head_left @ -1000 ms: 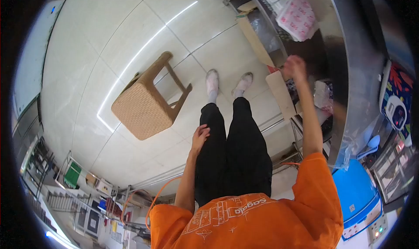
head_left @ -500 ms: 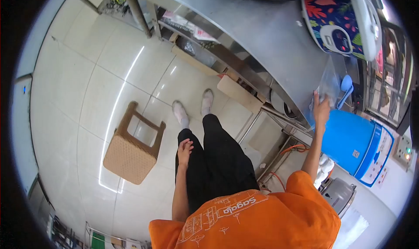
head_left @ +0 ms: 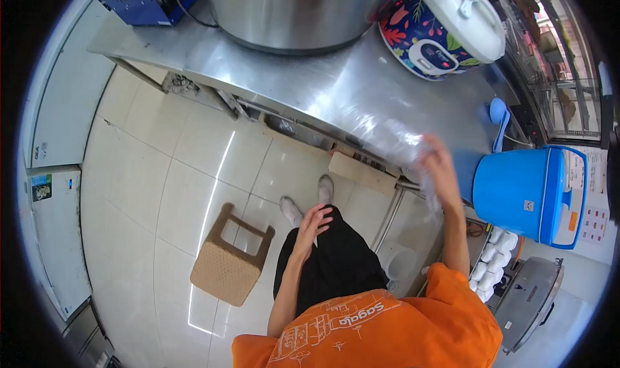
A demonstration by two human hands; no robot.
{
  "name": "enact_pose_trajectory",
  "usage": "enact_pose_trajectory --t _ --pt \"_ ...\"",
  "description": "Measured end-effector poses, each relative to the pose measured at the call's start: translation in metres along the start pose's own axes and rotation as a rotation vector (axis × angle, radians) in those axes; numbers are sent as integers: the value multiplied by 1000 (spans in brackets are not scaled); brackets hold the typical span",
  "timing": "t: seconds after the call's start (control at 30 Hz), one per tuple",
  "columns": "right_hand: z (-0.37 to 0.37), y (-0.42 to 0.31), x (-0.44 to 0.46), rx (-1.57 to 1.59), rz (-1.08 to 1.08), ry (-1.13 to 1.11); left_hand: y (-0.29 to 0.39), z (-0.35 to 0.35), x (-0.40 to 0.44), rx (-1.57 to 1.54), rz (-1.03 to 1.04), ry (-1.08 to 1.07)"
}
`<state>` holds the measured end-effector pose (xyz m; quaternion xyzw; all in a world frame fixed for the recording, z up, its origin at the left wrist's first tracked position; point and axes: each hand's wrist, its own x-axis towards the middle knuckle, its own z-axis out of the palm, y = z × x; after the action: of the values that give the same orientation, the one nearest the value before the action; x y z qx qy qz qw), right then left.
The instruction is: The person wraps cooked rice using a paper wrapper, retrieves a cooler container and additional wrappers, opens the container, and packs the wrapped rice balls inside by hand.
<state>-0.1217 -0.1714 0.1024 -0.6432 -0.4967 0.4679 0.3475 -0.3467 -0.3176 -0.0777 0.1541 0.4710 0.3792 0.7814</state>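
A clear plastic bag (head_left: 394, 132), blurred and shiny, is pinched in my right hand (head_left: 439, 168) over the front edge of the steel counter (head_left: 310, 84). Part of the bag hangs below that hand. My left hand (head_left: 311, 231) is in front of my thighs with its fingers apart and nothing in it. On the counter beyond my right hand stands a patterned rice cooker (head_left: 429, 35) with a white lid. To the right of the hand is a blue cooler box (head_left: 516, 190), and a blue scoop (head_left: 498, 113) lies behind it.
A woven-look brown stool (head_left: 227, 265) stands on the tiled floor at my left. A large steel pot (head_left: 290, 13) and a blue device (head_left: 139, 3) occupy the counter's back. Cardboard flaps (head_left: 361, 173) stick out below the counter. White fridges (head_left: 58, 226) line the far left.
My right hand has come up from the shelf below the counter to the counter's right end, took hold of the clear bag and drew it leftward. My left hand has risen. The view has turned.
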Motion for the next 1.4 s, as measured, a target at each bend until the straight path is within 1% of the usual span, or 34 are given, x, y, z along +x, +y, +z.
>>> enact_pose_trajectory --t 0.07,0.17,0.2,0.3,0.37,0.4,0.43,0.5,0.6,0.67,0.7,0.77,0.87,0.97,1.03,1.1,1.17,1.23,1.3,1.37,1.4 --pt "19 -10 -11 -30 14 -267 35 26 0 -154 75 -151" --pt "34 -33 -8 -212 -322 86 74 50 0 -288 180 -299" --pt "31 -43 2 -363 -551 239 79 51 -1 -237 192 -272" --pt "32 -73 33 -491 -742 544 79 43 -5 -103 203 -178" --pt "31 -62 83 -696 -939 669 57 20 -8 -51 168 -103" --pt "31 -49 108 -801 -1032 733 47 8 -15 -27 121 -24" --pt "32 -37 131 -945 -1025 701 37 -6 -23 -6 77 58" --pt "36 -12 173 -1226 -1003 631 12 -36 -44 -51 25 152" --pt "43 26 202 -1293 -936 442 -13 -74 -86 -88 -18 305" --pt "48 51 215 -1105 -906 485 -28 -95 -113 -110 -16 430" --pt "54 40 210 -1031 -767 444 -33 -103 -121 -140 -11 495" --pt "62 42 217 -1086 -760 465 -36 -112 -137 -184 22 572" --pt "67 37 214 -1144 -727 429 -41 -116 -139 -270 84 623" --pt "70 35 197 -1088 -703 389 -36 -104 -124 -292 85 600" --pt "78 32 173 -1009 -701 316 -32 -94 -112 -270 84 500" --pt "92 38 139 -955 -747 229 -24 -79 -98 -242 73 407" --pt "110 40 95 -883 -883 127 -15 -64 -85 -224 54 314" --pt "132 50 55 -737 -943 88 -8 -50 -72 -248 54 218" --pt "152 76 26 -528 -855 -165 -3 -37 -60 -311 76 114" --pt "181 97 -12 -244 -565 -294 3 -23 -58 -524 87 2" --pt "194 101 -31 -135 -473 -336 4 -19 -59 -626 91 -53"
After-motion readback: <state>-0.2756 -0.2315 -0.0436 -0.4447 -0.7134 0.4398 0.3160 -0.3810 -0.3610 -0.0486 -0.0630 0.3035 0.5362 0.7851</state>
